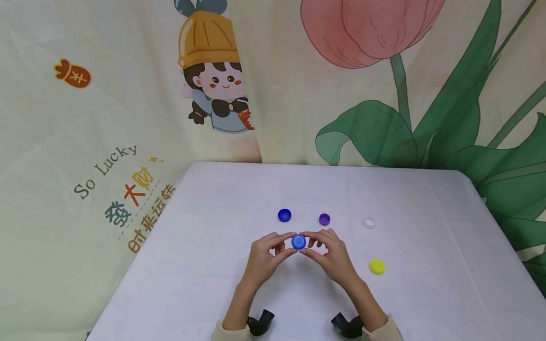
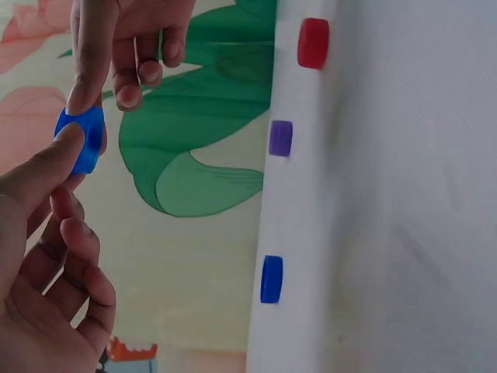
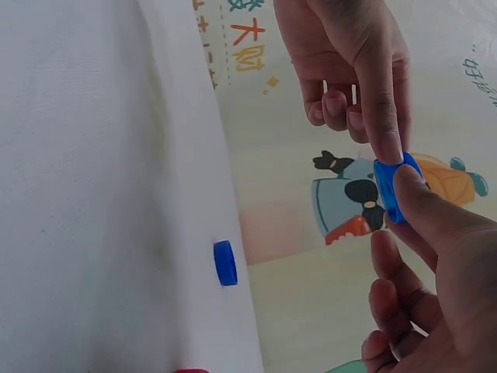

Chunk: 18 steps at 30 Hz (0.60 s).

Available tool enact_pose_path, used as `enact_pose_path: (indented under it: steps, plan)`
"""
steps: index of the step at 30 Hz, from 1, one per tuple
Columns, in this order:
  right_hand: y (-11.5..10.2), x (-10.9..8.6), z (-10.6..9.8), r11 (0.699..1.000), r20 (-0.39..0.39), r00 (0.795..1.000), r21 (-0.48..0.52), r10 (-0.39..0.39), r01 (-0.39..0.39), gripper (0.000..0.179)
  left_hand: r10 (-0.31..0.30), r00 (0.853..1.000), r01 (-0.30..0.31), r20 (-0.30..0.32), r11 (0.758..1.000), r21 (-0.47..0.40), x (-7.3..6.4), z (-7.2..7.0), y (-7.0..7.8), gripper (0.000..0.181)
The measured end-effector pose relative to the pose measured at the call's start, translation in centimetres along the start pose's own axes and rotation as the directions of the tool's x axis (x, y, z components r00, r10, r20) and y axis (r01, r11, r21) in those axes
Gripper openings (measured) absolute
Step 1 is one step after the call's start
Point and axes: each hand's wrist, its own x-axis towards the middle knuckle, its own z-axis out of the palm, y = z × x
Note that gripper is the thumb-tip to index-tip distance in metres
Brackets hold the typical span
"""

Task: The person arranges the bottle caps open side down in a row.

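Observation:
A light blue bottle cap (image 1: 298, 241) is held up over the table between both hands. My left hand (image 1: 265, 258) pinches its left side with thumb and forefinger. From the other side my right hand (image 1: 334, 258) pinches it the same way. The left wrist view shows the cap (image 2: 91, 140) side-on, raised above the tabletop, the other fingers curled loosely away. Behind the hands lie a dark blue cap (image 1: 284, 215) and a purple cap (image 1: 324, 219). A red cap (image 2: 314, 43) is mostly hidden by my right hand in the head view.
On the white tabletop (image 1: 426, 293), a yellow cap (image 1: 377, 266) lies right of my right hand, with a clear ring-like cap (image 1: 368, 223) farther back. A black curved piece (image 1: 261, 323) sits at each wrist. Behind the table hangs a printed cloth (image 1: 281, 94).

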Motion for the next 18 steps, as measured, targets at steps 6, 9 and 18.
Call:
enact_pose_path:
  steps: [6, 9, 18]
  plan:
    - [1.3, 0.2, 2.6, 0.996, 0.100, 0.995, -0.092, 0.027, -0.017, 0.031, -0.092, 0.994, 0.087, 0.057, 0.993, 0.081, -1.0, -0.6, -2.5, 0.028]
    - [2.0, -0.1, 3.8, 0.990, 0.138, 0.990, -0.139, 0.043, -0.023, 0.029, -0.159, 0.982, 0.148, 0.103, 0.983, 0.105, -1.7, -0.7, -3.6, 0.026]
    - [3.0, -0.9, 6.2, 0.943, 0.163, 0.976, -0.322, 0.143, -0.085, 0.032, -0.236, 0.958, 0.215, 0.162, 0.967, 0.135, -2.8, -0.3, -5.8, 0.026]
